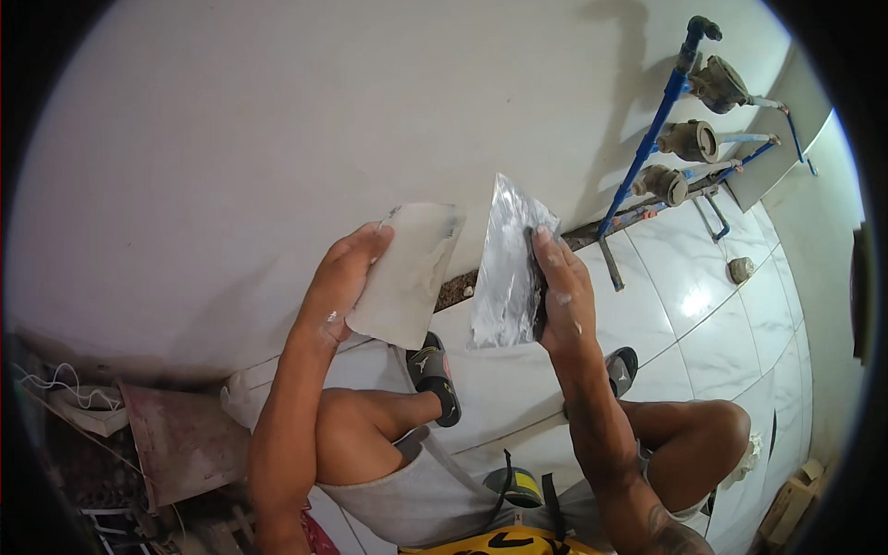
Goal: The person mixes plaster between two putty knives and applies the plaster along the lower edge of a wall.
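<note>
My left hand (335, 287) grips the left edge of a flat, off-white rectangular sheet (407, 277) with bluish marks near its top corner; its material is not clear. In my right hand (568, 294) is a flat metal plastering blade (507, 273), smeared with white putty, with my thumb lying on its right side. The sheet and the blade are held up side by side before the wall, a small gap between them. White smears show on both hands.
A pale wall (231, 139) rises ahead. Blue pipes (647, 148) with several water meters (689, 141) stand at the right, above white tiles (647, 314). A worn, reddish-brown container (185, 444) and clutter lie at the lower left. A cardboard box (791, 509) sits at the lower right.
</note>
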`<state>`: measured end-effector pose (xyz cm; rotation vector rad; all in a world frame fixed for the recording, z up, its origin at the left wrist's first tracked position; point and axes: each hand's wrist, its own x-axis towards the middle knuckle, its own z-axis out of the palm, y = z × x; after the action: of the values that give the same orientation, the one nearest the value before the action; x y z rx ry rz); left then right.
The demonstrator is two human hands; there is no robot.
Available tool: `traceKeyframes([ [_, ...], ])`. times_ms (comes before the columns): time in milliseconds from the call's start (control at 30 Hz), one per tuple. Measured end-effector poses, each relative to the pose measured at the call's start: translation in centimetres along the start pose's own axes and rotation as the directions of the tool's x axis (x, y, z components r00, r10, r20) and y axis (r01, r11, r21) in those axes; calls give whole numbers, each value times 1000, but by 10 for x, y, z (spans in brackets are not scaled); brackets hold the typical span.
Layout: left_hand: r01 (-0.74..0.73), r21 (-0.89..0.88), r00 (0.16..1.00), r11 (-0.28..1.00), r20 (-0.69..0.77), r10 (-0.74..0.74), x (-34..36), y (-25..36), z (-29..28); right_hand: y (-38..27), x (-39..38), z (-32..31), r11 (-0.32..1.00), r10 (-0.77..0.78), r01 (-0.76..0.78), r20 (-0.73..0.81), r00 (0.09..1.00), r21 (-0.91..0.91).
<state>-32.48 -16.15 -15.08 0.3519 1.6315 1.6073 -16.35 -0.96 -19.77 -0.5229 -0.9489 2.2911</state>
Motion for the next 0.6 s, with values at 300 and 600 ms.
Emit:
traceKeyframes([
  [300, 15, -27, 999, 1000, 43, -14, 7, -5, 12, 7, 11, -1, 974, 155, -131, 122, 980, -183],
  [600, -73, -110, 993, 991, -103, 62, 10, -3, -23, 14, -5, -28, 802, 185, -31, 198, 963, -597],
])
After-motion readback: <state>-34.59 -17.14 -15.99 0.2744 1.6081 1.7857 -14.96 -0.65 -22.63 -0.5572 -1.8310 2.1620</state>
